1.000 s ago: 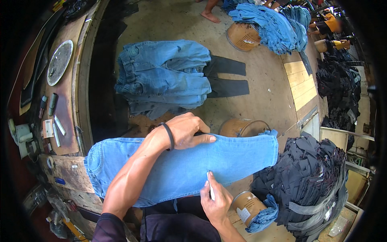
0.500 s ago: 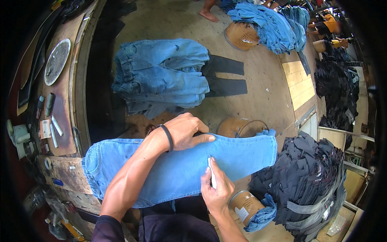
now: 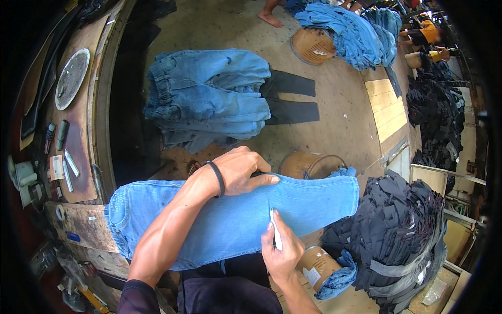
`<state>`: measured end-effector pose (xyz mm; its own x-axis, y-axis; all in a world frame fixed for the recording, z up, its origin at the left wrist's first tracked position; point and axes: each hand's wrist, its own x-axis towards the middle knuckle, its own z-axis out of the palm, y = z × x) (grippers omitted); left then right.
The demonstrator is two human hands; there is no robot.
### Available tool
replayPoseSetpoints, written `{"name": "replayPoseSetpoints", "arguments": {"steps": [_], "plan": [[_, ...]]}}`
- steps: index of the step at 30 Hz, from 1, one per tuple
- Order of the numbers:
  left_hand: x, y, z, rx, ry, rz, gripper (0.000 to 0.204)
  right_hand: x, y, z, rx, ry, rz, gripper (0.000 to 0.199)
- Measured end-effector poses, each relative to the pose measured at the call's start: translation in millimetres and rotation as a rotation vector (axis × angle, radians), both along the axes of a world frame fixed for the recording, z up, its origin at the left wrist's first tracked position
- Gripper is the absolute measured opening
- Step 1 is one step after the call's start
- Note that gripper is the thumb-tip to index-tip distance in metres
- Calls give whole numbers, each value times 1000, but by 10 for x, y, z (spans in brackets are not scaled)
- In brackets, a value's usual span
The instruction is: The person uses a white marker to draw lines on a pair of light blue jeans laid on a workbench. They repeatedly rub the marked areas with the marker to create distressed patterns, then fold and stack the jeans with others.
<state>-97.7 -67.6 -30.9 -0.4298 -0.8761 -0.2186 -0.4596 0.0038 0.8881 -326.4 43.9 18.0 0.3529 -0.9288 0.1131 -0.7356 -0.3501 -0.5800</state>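
Observation:
A folded pair of light blue jeans lies across in front of me, elastic waist at the left and leg hem at the right. My left hand, a black band at its wrist, grips the upper edge of the leg. Its thumb presses on the denim while the fingers go over the far side. In my right hand is a slim white tool, pinched between thumb and fingers. The tool's tip touches the denim just below my left thumb; its exact kind is unclear.
Stacked blue jeans lie beyond, over black trouser legs. Brown drums hold more denim. A heap of dark fabric stands at the right. On the left bench are an oval plate and small tools. People show at the upper right.
My right hand and the white tool's tip have moved slightly down along the denim, toward me. The left hand keeps its grip in the same place.

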Motion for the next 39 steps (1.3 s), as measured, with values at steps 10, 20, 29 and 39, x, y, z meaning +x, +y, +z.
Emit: {"name": "replayPoseSetpoints", "arguments": {"steps": [10,20,29,39], "plan": [[13,-28,55,13,-29,-34,44,-26,32,8,-73,-29,14,42],[8,3,51,-1,-76,-15,44,-26,19,-17,-27,-8,2,43],[-8,29,46,-37,-104,37,42,-55,79,7,-57,-98,-34,34],[-15,22,59,-50,-100,24,39,41,-42,58,-57,-44,9,36]]}}
